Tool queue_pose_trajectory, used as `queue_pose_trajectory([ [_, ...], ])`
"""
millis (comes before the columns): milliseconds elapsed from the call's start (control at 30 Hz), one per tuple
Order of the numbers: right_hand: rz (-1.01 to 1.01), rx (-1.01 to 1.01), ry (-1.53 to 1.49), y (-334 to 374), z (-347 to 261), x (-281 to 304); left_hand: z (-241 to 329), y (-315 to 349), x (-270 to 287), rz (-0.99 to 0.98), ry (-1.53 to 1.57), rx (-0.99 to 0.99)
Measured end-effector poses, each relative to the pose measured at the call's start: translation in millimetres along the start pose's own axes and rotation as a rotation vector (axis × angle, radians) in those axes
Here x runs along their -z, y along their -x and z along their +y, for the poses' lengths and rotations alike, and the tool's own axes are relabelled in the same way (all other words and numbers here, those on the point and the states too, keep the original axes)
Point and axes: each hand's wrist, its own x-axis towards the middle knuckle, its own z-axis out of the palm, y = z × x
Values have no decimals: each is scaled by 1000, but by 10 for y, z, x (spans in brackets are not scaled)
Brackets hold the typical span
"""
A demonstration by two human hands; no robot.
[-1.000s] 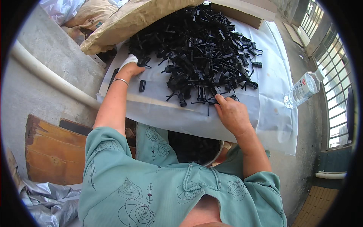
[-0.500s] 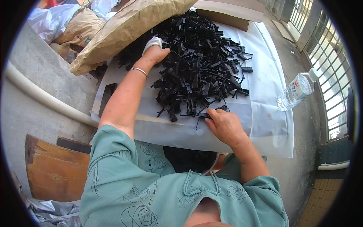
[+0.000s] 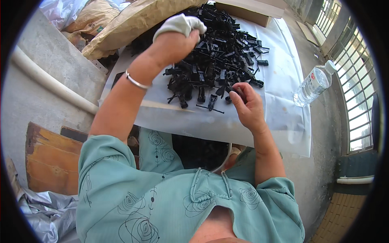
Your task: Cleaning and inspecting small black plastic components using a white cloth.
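Observation:
My left hand (image 3: 178, 39) is raised over the far left part of a heap of small black plastic parts (image 3: 221, 50). A white cloth or glove (image 3: 180, 23) covers its fingers, which look curled; whatever they hold is hidden. Over the near right edge of the heap, my right hand (image 3: 250, 106) has its thumb and fingers bent together. Something dark shows between them, too small to name. A single black part (image 3: 211, 103) with a thin crosswise rod lies apart from the heap, left of my right hand.
White sheeting (image 3: 279, 89) covers the table. A clear water bottle (image 3: 314, 85) stands at its right edge. Brown paper (image 3: 125, 28) lies at the far left, and a cardboard box (image 3: 247, 14) at the back. Below the near edge is a dark round container (image 3: 198, 154).
My left hand has risen from the heap, closer to the camera. My right hand has lifted up and right, away from the near table edge. A black part now lies alone near there.

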Motion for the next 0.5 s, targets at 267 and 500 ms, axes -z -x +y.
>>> queue_pose_trajectory([
  [267,-155,448,309,7,42,-101,898,1141,-469,0,1345,1284],
  [500,-296,363,266,10,77,-101,921,1233,-401,-242,1545,1183],
])
